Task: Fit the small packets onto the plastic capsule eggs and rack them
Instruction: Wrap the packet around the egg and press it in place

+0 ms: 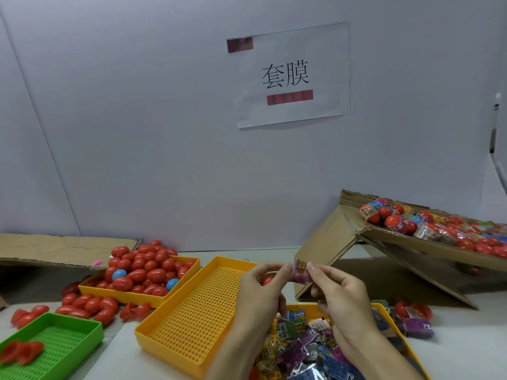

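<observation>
Packet [301, 273] held up between your two hands, above gap between empty yellow tray [192, 311] and packet tray [384, 308]; its opening runs roughly left-right. Right hand [340, 305] pinches packet's right edge, left hand [260, 292] pinches left edge, thumb on top. Red egg [268, 281] tucked in your left palm, just left of and below packet, mostly hidden. Judgement: left hand nearer egg, so you push egg rightward into sleeve. Open room ahead; cardboard ramp [323, 250] close behind, filled box [439, 231] right and well apart.
</observation>
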Tool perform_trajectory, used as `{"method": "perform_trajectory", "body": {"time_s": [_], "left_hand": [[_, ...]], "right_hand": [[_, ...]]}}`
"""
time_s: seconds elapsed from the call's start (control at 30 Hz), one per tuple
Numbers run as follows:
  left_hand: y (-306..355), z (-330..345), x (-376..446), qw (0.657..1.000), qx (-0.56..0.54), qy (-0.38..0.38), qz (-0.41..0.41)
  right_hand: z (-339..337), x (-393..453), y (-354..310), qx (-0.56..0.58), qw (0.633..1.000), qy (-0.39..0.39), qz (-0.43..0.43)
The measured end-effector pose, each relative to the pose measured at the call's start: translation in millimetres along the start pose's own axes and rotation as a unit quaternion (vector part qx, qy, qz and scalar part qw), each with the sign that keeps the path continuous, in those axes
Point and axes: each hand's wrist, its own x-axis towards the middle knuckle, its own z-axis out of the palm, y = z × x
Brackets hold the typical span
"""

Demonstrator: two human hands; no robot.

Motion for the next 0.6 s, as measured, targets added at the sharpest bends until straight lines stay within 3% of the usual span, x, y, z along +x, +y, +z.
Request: {"method": "perform_trajectory", "body": {"time_s": [0.27, 0.6], "left_hand": [[0.7, 0.1, -1.3, 1.0, 0.019, -0.009, 0.022], [1.9, 1.3, -2.6, 0.999, 0.032, -0.016, 0.007]], "right_hand": [[-0.5, -1.2, 0.6, -0.043, 0.997, -0.058, -0.008], [-0.9, 1.8, 4.0, -0.016, 0.999, -0.037, 0.008]]}}
